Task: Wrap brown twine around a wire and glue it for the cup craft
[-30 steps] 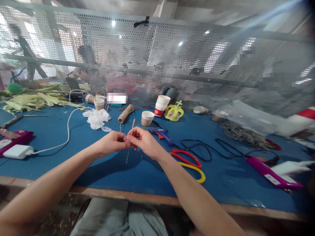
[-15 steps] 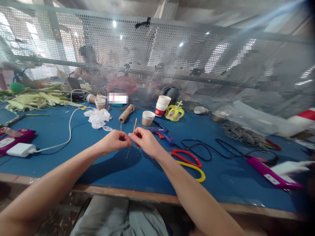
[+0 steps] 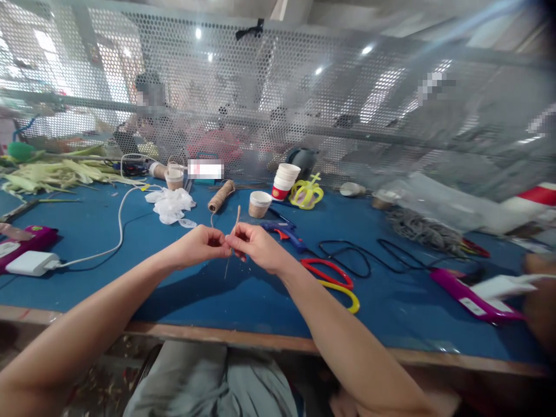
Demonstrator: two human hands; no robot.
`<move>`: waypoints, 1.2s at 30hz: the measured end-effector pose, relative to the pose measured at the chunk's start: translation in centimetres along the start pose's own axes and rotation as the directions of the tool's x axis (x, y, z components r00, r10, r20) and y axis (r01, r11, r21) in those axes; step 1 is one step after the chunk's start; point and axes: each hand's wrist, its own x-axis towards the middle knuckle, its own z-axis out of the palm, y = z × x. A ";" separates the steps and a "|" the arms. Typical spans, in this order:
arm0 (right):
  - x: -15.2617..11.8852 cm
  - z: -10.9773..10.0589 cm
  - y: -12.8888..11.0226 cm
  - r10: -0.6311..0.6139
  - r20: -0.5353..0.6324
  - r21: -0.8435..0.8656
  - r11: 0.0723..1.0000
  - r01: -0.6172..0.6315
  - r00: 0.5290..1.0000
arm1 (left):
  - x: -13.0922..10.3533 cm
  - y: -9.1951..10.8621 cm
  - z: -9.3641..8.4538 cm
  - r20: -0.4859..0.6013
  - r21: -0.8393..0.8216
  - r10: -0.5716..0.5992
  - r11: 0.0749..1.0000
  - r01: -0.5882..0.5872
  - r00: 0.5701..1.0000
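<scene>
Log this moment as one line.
left hand: pinched at strand | right hand: pinching strand | spool: beyond hands | glue gun: beside right hand | scissors: partly hidden

We looked from one head-worn camera, forward and down across the table (image 3: 195, 304), wide enough to take in its near edge (image 3: 217, 340) and the mesh (image 3: 243, 69) beyond. The left hand (image 3: 202, 245) and right hand (image 3: 259, 246) were near us, around mid-view; the lap (image 3: 204, 382) lay below them, at the bottom edge, and the ceiling (image 3: 356, 16) showed at the top.
</scene>
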 end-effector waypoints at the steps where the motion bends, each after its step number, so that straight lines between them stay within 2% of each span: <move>1: 0.0 0.1 0.1 0.004 -0.014 -0.023 1.000 -0.004 1.000 | 0.1 -0.1 0.0 -0.010 0.023 0.018 1.000 -0.018 1.000; 7: 0.3 0.4 0.4 0.003 -0.136 -0.134 0.991 -0.021 0.991 | 0.3 -0.6 0.3 -0.077 0.115 0.042 0.993 -0.033 0.996; 10: 0.2 0.5 0.4 0.012 -0.175 -0.152 0.988 -0.039 0.984 | 0.3 -0.4 0.3 -0.071 0.069 0.019 0.998 -0.014 0.997; 15: 0.1 0.4 0.1 -0.020 -0.091 0.032 0.999 0.023 0.996 | 0.1 0.0 0.1 0.018 -0.102 -0.052 0.993 0.053 0.999; 18: 0.1 0.2 -0.1 -0.011 -0.083 0.093 0.995 0.019 0.996 | 0.0 0.1 -0.2 0.044 -0.138 -0.037 0.990 0.042 0.998; 22: 0.1 0.1 -0.1 0.022 -0.114 0.063 0.998 -0.015 0.993 | 0.0 0.1 -0.7 0.078 -0.056 0.008 0.998 -0.004 0.997; 26: 0.1 0.1 0.0 0.032 -0.114 0.014 0.999 -0.031 0.993 | -0.1 0.3 -0.8 0.029 0.063 0.068 0.996 -0.070 0.997; 29: 0.1 0.1 0.0 0.027 -0.120 -0.003 1.000 -0.027 0.992 | -0.2 0.5 -0.7 -0.001 0.119 0.066 0.991 -0.065 0.998; 36: 0.1 0.3 0.1 0.014 -0.169 -0.102 0.994 -0.032 0.985 | 0.1 -0.1 -0.2 -0.042 0.094 0.039 0.995 -0.035 0.998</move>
